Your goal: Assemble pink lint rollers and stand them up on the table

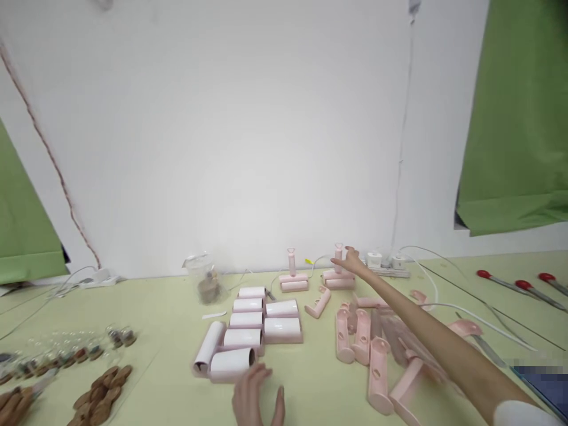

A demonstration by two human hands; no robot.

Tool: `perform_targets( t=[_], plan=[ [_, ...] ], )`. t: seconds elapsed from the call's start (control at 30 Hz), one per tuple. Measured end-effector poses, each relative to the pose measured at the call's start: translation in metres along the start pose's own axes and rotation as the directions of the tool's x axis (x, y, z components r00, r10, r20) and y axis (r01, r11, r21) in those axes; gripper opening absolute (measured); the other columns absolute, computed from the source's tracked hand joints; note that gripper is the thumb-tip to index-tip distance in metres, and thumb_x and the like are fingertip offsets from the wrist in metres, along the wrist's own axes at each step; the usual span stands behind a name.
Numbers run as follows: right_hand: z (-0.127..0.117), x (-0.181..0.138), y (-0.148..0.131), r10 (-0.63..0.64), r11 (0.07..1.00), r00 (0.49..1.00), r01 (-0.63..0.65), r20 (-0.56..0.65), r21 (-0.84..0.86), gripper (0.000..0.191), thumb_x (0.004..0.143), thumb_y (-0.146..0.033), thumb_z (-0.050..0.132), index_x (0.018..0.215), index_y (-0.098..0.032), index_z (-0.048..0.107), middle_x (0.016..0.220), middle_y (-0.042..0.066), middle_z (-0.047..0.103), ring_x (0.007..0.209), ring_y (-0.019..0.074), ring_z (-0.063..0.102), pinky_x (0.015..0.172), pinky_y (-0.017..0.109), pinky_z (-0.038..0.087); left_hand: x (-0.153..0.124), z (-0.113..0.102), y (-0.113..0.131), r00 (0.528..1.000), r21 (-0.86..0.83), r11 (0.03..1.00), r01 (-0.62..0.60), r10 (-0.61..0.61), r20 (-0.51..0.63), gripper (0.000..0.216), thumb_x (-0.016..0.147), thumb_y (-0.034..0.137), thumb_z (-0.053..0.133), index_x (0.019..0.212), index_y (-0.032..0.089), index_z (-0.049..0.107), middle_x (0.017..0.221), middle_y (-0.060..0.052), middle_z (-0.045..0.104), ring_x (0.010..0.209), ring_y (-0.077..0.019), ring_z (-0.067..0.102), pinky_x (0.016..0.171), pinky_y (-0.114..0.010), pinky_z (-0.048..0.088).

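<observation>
My left hand (252,397) is at the front edge of the view, fingers and thumb apart, holding nothing. Just beyond it lie several white paper rolls (233,360), some resting in pale pink covers. At the back, my right hand (350,261) reaches to the handle of a pink lint roller (338,278) standing upright. Its thumb and forefinger are spread beside the handle; whether they touch it is unclear. Another pink lint roller (291,278) stands upright to its left. Loose pink roller covers (378,373) lie under and beside my right forearm.
Brown oval pieces (106,390) and small clear domes (80,354) lie at left. A clear plastic bag (207,284) stands near the wall. White plugs (374,259) and cables run along the back right. Red-ended tools (523,285) lie far right, with a dark device (544,387) nearer.
</observation>
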State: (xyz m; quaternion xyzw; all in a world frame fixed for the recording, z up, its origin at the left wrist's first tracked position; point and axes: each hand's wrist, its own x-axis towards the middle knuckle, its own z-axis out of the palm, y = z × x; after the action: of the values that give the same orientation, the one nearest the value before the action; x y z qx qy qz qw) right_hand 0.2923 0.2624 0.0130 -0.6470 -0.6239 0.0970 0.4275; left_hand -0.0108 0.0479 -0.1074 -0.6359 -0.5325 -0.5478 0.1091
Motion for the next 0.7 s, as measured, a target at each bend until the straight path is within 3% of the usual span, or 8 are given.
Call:
perform_targets(
  t=[0.07, 0.17, 0.23, 0.3, 0.37, 0.43, 0.53, 0.7],
  plan=[
    [0.0, -0.021, -0.005, -0.028, 0.999, 0.999, 0.028, -0.03, 0.016, 0.037, 0.087, -0.026, 0.051, 0.119, -0.012, 0.04, 0.118, 0.011, 0.038, 0.101, 0.0223, 0.044, 0.088, 0.042, 0.039, 0.012, -0.015, -0.006, 0.99, 0.239, 0.962, 0.132, -0.114, -0.086, 0.037, 0.073, 0.036, 0.05, 0.104, 0.015, 0.047, 0.104, -0.015, 0.054, 0.1, -0.03, 0.05, 0.085, -0.044, 0.038],
    [-0.003, -0.078, -0.019, -0.144, 0.987, 0.989, 0.142, 0.028, 0.073, 0.043, 0.086, -0.022, 0.046, 0.124, -0.011, 0.03, 0.121, 0.014, 0.032, 0.094, 0.0176, 0.048, 0.09, 0.036, 0.038, 0.031, -0.027, -0.018, 0.909, 0.417, 0.809, 0.414, -0.386, -0.154, 0.081, 0.058, 0.047, 0.061, 0.12, 0.004, 0.031, 0.117, -0.022, 0.043, 0.11, -0.0367, 0.041, 0.09, -0.048, 0.036],
    [-0.005, -0.127, -0.029, -0.246, 0.965, 0.96, 0.228, 0.138, 0.133, 0.038, 0.087, -0.027, 0.041, 0.123, -0.017, 0.031, 0.115, 0.009, 0.037, 0.087, 0.0151, 0.05, 0.081, 0.03, 0.044, 0.04, -0.026, -0.023, 0.845, 0.437, 0.749, 0.498, -0.533, -0.05, 0.096, 0.049, 0.051, 0.066, 0.122, 0.001, 0.028, 0.119, -0.024, 0.041, 0.11, -0.0372, 0.041, 0.088, -0.046, 0.039],
    [-0.008, -0.176, -0.037, -0.35, 0.931, 0.902, 0.304, 0.253, 0.204, 0.034, 0.088, -0.03, 0.039, 0.12, -0.023, 0.034, 0.108, 0.006, 0.042, 0.084, 0.0136, 0.051, 0.076, 0.026, 0.046, 0.044, -0.021, -0.023, 0.798, 0.455, 0.723, 0.519, -0.6, 0.044, 0.094, 0.049, 0.053, 0.065, 0.12, 0.002, 0.032, 0.12, -0.023, 0.038, 0.109, -0.0361, 0.042, 0.088, -0.045, 0.04],
    [-0.01, -0.217, -0.043, -0.495, 0.859, 0.8, 0.391, 0.339, 0.331, 0.031, 0.089, -0.027, 0.035, 0.12, -0.024, 0.033, 0.112, 0.007, 0.039, 0.091, 0.0138, 0.049, 0.085, 0.029, 0.041, 0.043, -0.016, -0.017, 0.799, 0.468, 0.711, 0.525, -0.601, 0.016, 0.085, 0.051, 0.055, 0.062, 0.115, 0.004, 0.039, 0.12, -0.022, 0.036, 0.109, -0.0347, 0.041, 0.091, -0.045, 0.038],
    [-0.01, -0.244, -0.046, -0.507, 0.853, 0.758, 0.373, 0.41, 0.365, 0.026, 0.09, -0.025, 0.035, 0.116, -0.026, 0.036, 0.117, 0.007, 0.036, 0.096, 0.0145, 0.047, 0.086, 0.029, 0.04, 0.035, -0.014, -0.008, 0.838, 0.466, 0.732, 0.496, -0.544, -0.037, 0.081, 0.051, 0.056, 0.062, 0.111, 0.006, 0.042, 0.119, -0.021, 0.034, 0.11, -0.0336, 0.039, 0.093, -0.045, 0.036],
    [-0.005, -0.259, -0.046, -0.434, 0.886, 0.755, 0.256, 0.493, 0.387, 0.025, 0.089, -0.025, 0.038, 0.113, -0.026, 0.04, 0.122, 0.006, 0.032, 0.099, 0.0146, 0.046, 0.083, 0.027, 0.042, 0.011, -0.015, 0.005, 0.879, 0.429, 0.804, 0.412, -0.474, 0.044, 0.079, 0.052, 0.049, 0.064, 0.115, 0.009, 0.037, 0.117, -0.017, 0.035, 0.11, -0.032, 0.039, 0.091, -0.044, 0.038],
    [0.003, -0.254, -0.044, -0.34, 0.878, 0.753, 0.04, 0.563, 0.478, 0.03, 0.087, -0.035, 0.042, 0.114, -0.024, 0.042, 0.122, 0.007, 0.036, 0.107, 0.018, 0.042, 0.093, 0.032, 0.035, -0.019, -0.017, 0.022, 0.813, 0.216, 0.879, 0.425, -0.476, 0.336, 0.073, 0.06, 0.038, 0.06, 0.123, 0.016, 0.029, 0.112, -0.013, 0.034, 0.11, -0.0284, 0.039, 0.092, -0.042, 0.038]
  ],
)
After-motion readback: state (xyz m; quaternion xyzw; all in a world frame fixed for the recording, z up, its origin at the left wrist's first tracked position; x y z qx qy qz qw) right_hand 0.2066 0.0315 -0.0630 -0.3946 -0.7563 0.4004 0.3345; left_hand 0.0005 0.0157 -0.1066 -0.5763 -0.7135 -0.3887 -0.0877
